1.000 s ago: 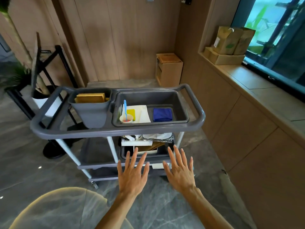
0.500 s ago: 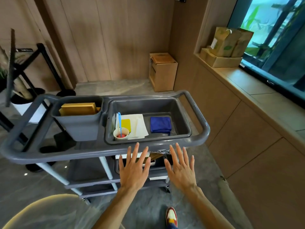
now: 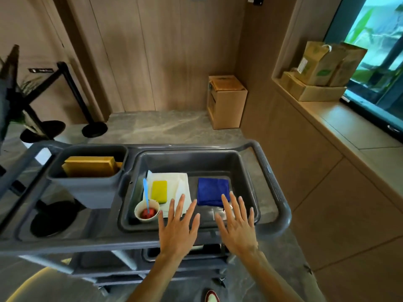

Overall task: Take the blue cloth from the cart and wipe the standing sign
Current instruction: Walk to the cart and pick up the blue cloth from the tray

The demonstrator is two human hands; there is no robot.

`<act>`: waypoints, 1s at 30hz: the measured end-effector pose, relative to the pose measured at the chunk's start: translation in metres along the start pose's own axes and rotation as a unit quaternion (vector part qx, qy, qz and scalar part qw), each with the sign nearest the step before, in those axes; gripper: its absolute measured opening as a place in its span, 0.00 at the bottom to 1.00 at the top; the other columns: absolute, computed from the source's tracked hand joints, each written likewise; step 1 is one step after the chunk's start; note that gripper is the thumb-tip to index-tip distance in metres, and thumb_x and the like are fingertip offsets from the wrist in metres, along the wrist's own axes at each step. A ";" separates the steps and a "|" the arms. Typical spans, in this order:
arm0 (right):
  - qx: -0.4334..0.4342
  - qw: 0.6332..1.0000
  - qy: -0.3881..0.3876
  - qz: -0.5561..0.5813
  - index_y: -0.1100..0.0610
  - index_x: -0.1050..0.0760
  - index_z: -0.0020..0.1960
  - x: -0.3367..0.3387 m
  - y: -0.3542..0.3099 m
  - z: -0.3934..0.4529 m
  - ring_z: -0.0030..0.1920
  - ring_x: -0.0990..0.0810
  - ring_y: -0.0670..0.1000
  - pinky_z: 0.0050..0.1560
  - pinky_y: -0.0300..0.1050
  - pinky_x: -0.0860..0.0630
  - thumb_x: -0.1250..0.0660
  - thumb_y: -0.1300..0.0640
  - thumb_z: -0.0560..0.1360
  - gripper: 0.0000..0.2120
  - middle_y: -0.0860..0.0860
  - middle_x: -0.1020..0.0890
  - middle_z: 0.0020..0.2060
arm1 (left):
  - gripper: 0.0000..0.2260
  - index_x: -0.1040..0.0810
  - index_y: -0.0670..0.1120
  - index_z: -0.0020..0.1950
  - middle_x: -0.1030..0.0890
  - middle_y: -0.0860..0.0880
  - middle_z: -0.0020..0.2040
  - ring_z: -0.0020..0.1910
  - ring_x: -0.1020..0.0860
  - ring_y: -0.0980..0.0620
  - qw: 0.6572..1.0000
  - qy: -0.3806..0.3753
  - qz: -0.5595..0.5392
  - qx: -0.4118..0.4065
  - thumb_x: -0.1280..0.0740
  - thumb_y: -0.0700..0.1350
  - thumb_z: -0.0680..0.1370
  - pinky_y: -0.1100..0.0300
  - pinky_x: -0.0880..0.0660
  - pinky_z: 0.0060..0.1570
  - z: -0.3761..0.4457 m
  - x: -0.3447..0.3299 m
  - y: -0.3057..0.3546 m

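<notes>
A folded blue cloth [image 3: 212, 191] lies in the right half of the dark tray [image 3: 244, 171] on top of the grey cart [image 3: 281, 205]. My right hand [image 3: 236, 223] hovers flat over the tray's front rim, fingers spread, its fingertips just reaching the cloth's near edge. My left hand [image 3: 177, 226] is beside it, also open and empty, over the tray's front edge near the white paper. A dark standing sign [image 3: 6, 92] shows edge-on at the far left, mostly cut off.
The tray also holds white paper [image 3: 172, 182], a yellow sponge [image 3: 159, 191] and a small cup [image 3: 146, 211] with a blue stick. A grey bin [image 3: 87, 188] with yellow boxes sits left. A black barrier post [image 3: 74, 92], a cardboard box [image 3: 226, 101] and a wooden ledge [image 3: 340, 123] with paper bags surround the cart.
I have come closer to the cart. Both open hands rose from below the cart's top shelf to over the tray's front rim, the right one nearing the blue cloth.
</notes>
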State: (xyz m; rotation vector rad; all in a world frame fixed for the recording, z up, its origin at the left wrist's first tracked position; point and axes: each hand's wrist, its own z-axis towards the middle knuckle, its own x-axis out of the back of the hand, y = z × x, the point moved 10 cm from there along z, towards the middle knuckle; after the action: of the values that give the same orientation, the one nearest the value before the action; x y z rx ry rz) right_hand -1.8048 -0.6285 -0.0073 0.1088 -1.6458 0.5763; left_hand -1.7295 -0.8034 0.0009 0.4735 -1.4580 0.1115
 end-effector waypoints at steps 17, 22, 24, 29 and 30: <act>0.011 0.997 -0.079 0.016 0.39 0.70 0.78 -0.021 0.046 0.132 0.80 0.69 0.49 0.79 0.58 0.68 0.64 0.30 0.78 0.33 0.43 0.66 0.80 | 0.25 0.39 0.62 0.79 0.42 0.50 0.82 0.81 0.48 0.49 0.999 -0.004 -0.010 0.038 0.52 0.63 0.82 0.43 0.45 0.77 0.127 -0.030 0.021; 0.002 0.996 -0.088 0.000 0.38 0.71 0.77 -0.035 0.053 0.162 0.81 0.65 0.50 0.80 0.58 0.64 0.59 0.32 0.80 0.32 0.45 0.62 0.81 | 0.22 0.32 0.59 0.76 0.36 0.49 0.79 0.79 0.41 0.48 0.999 -0.014 -0.034 0.017 0.46 0.61 0.82 0.44 0.42 0.75 0.158 -0.050 0.019; -0.007 0.997 -0.082 0.004 0.38 0.69 0.77 -0.037 0.055 0.173 0.81 0.62 0.50 0.80 0.57 0.61 0.57 0.32 0.81 0.31 0.45 0.60 0.82 | 0.22 0.30 0.58 0.75 0.33 0.49 0.78 0.78 0.38 0.48 0.999 -0.015 -0.048 0.007 0.45 0.59 0.82 0.45 0.40 0.74 0.170 -0.058 0.018; -0.035 0.998 -0.056 0.018 0.38 0.60 0.80 -0.049 0.062 0.195 0.81 0.48 0.50 0.79 0.52 0.49 0.56 0.31 0.79 0.33 0.45 0.50 0.82 | 0.21 0.25 0.56 0.72 0.28 0.49 0.75 0.75 0.32 0.48 0.997 -0.024 -0.075 -0.010 0.42 0.58 0.81 0.46 0.36 0.73 0.203 -0.084 0.010; -0.034 0.998 -0.050 0.024 0.39 0.58 0.80 -0.052 0.064 0.200 0.81 0.46 0.50 0.78 0.51 0.46 0.56 0.30 0.79 0.33 0.45 0.48 0.82 | 0.20 0.24 0.56 0.71 0.26 0.48 0.73 0.74 0.31 0.47 0.996 -0.023 -0.079 -0.014 0.40 0.57 0.81 0.46 0.35 0.72 0.209 -0.090 0.008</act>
State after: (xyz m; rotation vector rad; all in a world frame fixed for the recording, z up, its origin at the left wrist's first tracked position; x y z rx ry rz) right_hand -2.0022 -0.6718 -0.0856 0.0483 -1.7667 0.5586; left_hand -1.9375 -0.8558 -0.0764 0.5693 -1.4603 -0.0470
